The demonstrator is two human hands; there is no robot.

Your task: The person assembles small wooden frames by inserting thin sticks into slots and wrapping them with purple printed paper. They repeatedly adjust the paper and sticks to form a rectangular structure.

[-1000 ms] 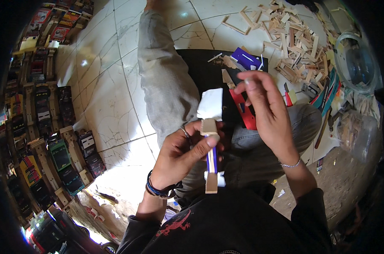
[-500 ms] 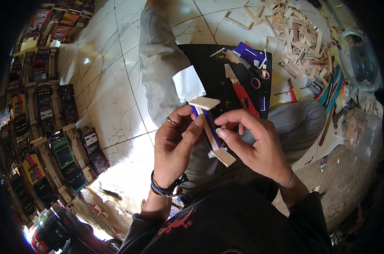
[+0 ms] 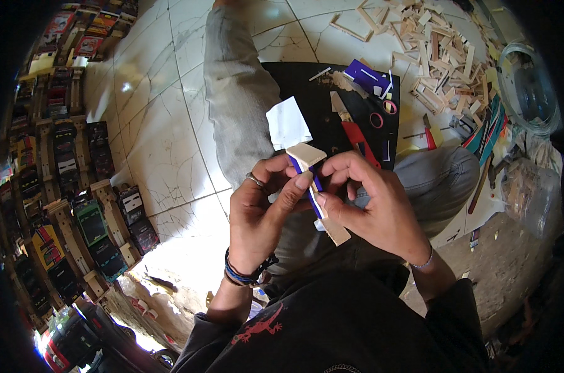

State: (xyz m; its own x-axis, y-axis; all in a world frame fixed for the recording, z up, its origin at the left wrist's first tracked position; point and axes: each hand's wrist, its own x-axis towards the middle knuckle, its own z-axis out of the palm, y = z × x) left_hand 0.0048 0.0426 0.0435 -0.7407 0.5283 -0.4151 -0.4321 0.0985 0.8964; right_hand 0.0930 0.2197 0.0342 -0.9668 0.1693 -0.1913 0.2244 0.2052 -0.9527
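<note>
A pale wooden piece (image 3: 309, 156) with a purple strip along its side sits between both hands over my lap. My left hand (image 3: 263, 208) grips its upper part, thumb pressed on the purple strip. My right hand (image 3: 372, 202) pinches the lower part of the same piece, fingers on the strip. A white square of paper (image 3: 287, 123) sticks up behind the piece, near my left fingers. A ring is on my left hand, and dark bands circle that wrist.
A black cutting mat (image 3: 319, 102) lies on the tiled floor with a red-handled knife (image 3: 351, 130), purple sheet scraps (image 3: 366, 76) and a small pink ring (image 3: 376, 119). A heap of wooden sticks (image 3: 440, 56) lies at the back right. Rows of small model vehicles (image 3: 77, 205) stand at the left.
My right hand came back from the mat to the wooden piece and now pinches it. The piece has tilted and the purple strip lies along its side.
</note>
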